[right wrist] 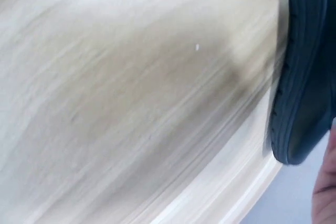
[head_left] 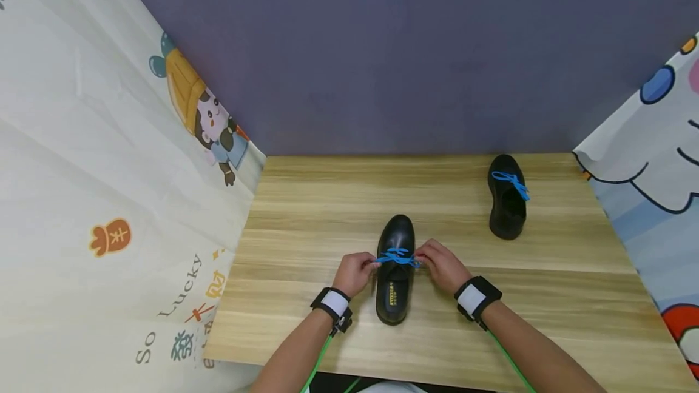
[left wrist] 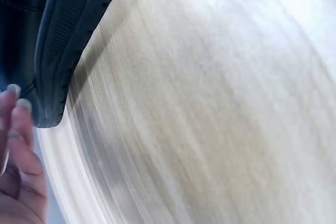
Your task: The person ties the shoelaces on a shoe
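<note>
A black leather shoe (head_left: 394,302) lies on the wooden table, toe pointing away, with a blue shoelace (head_left: 397,256) across its front. My left hand (head_left: 355,273) pinches the lace at the shoe's left side. On the other side, my right hand (head_left: 440,265) pinches the lace between thumb and fingers. In the left wrist view, the shoe's sole edge (left wrist: 63,40) and my left fingers (left wrist: 26,156) show at the left. The right wrist view has the shoe's side (right wrist: 302,77) at its right edge, with only a bit of my right hand (right wrist: 326,182) visible.
A second black shoe (head_left: 505,223) with a blue lace tied in a bow stands at the back right of the wooden table (head_left: 306,199). Behind the table rises a dark grey-blue panel (head_left: 382,53). Printed cloths hang at the left (head_left: 65,156) and right.
</note>
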Available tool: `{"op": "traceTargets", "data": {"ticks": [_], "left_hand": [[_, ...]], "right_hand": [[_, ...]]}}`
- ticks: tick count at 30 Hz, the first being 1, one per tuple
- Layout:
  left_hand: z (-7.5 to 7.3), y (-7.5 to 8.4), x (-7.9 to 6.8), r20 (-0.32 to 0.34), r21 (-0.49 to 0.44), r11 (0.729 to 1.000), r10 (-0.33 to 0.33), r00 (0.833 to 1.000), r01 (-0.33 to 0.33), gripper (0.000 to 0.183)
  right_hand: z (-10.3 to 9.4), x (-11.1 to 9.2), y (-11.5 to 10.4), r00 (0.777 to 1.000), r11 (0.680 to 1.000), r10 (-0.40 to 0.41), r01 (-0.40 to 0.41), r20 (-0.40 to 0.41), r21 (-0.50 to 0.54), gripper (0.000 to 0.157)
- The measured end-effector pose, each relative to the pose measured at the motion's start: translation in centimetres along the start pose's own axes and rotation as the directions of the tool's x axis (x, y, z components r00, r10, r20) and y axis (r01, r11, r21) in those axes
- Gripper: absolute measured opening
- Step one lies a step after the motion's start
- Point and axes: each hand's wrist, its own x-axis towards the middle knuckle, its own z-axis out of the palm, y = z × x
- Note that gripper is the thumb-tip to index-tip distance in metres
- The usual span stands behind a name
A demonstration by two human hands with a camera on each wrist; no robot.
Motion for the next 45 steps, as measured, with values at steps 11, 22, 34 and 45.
{"op": "traceTargets", "data": {"ticks": [11,22,34,45], "left_hand": [[0.4,2.3,0.5,-0.022,0.058,0.998,-0.010,1.000,0.011,0.049],[2.2,5.6,-1.0,0.196,0.317,0.923,0.164,0.967,-0.220,0.105],[3.7,6.3,-4.1,0.226,0.434,0.853,0.209,0.951,-0.291,0.115],[5.1,5.9,-4.6,0.152,0.475,0.840,0.216,0.965,-0.263,0.077]], "right_hand": [[-2.7,0.2,0.9,0.984,0.979,0.180,-0.178,0.008,-0.100,0.027],[-6.1,0.2,3.4,0.976,0.956,0.209,-0.216,-0.051,-0.197,0.057],[-9.7,-0.7,6.4,0.966,0.918,0.239,-0.257,-0.098,-0.301,0.069],[-8.0,-2.4,6.1,0.963,0.929,0.246,-0.268,-0.115,-0.256,0.073]]}}
